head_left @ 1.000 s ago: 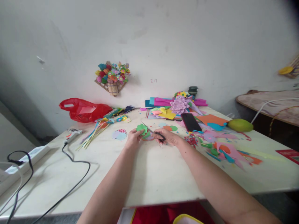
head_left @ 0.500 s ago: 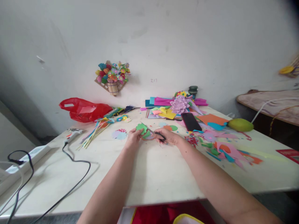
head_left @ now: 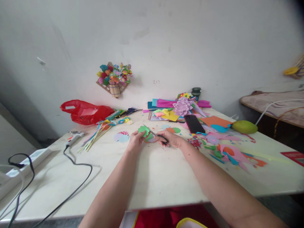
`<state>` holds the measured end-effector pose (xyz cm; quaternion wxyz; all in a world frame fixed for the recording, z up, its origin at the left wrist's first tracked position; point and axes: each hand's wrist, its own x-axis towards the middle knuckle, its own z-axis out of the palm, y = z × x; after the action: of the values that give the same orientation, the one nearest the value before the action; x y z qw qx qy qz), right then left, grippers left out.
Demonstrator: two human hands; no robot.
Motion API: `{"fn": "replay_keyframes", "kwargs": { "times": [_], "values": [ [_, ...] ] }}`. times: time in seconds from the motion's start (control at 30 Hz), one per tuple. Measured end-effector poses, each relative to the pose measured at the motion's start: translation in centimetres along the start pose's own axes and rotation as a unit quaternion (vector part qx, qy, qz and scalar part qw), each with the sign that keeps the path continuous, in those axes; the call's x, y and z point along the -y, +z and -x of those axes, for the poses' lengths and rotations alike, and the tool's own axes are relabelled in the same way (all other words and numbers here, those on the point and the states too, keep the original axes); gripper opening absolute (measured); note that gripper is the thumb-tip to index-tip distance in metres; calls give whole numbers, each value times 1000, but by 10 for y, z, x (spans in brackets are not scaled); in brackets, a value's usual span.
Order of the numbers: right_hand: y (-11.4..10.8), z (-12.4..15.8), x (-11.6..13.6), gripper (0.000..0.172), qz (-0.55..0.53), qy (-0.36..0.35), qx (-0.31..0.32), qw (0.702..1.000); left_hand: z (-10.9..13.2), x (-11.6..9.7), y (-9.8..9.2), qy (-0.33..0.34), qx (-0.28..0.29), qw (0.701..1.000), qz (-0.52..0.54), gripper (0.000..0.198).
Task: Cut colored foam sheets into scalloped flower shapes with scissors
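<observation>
My left hand pinches a green scallop-edged craft piece by its lower left side, above the middle of the table. My right hand is closed round the black handles of a pair of scissors. Their metal blades point up and left and meet the right edge of the green piece; whether they are parted is too small to tell. Beneath the hands lie more cut pieces, green and orange, partly hidden. Just beyond them rest an orange and a green round piece.
A phone and colourful scraps lie to the right, near a green-yellow fruit-like object. On the left are a glue gun with a trailing cord, yellow strips, a red plastic bag and a power strip.
</observation>
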<state>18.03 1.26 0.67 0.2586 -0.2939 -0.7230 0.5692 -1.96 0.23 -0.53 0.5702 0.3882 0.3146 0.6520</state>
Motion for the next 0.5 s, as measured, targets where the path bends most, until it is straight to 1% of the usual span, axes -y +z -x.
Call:
{"fn": "replay_keyframes", "kwargs": {
  "times": [0.2,0.5],
  "values": [
    [2,1,2,31,0,0,0,1000,-1,0,0,-2,-3,1000,-1,25],
    [3,1,1,33,5,4,-18,1000,2,-1,4,2,0,1000,0,24]
  ]
}}
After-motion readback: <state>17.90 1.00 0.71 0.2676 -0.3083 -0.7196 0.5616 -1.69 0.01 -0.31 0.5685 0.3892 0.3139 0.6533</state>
